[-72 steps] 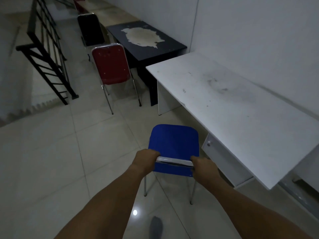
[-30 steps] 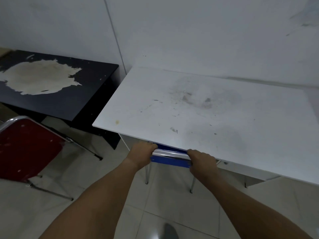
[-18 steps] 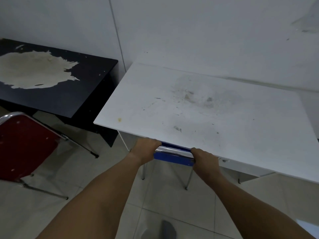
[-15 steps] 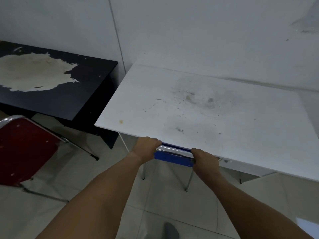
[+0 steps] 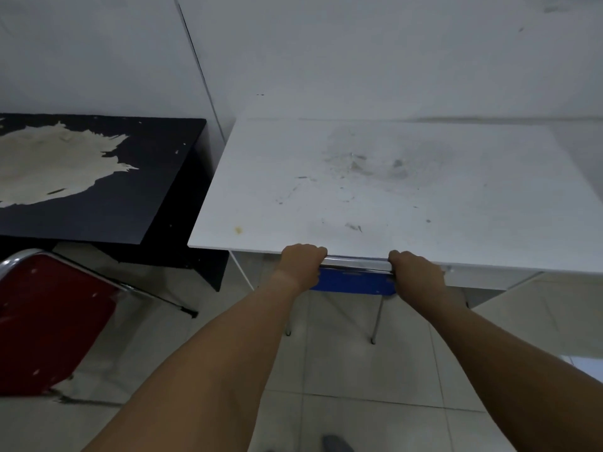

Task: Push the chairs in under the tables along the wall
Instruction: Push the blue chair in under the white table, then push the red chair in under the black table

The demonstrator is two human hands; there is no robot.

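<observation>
The blue chair (image 5: 352,282) stands under the front edge of the white table (image 5: 375,190); only its chrome top rail, a strip of blue back and two rear legs show. My left hand (image 5: 301,265) grips the rail's left end. My right hand (image 5: 416,272) grips its right end. Both sets of knuckles are at the table's edge. The seat is hidden beneath the tabletop.
A black table (image 5: 98,203) with a large worn pale patch stands to the left against the wall. A red chair (image 5: 45,321) with a chrome frame sits out on the tiled floor in front of it. The white wall runs behind both tables.
The blue chair has gone from out in the open floor to under the white table. In the last half second less of its back shows and my hands have reached the table edge.
</observation>
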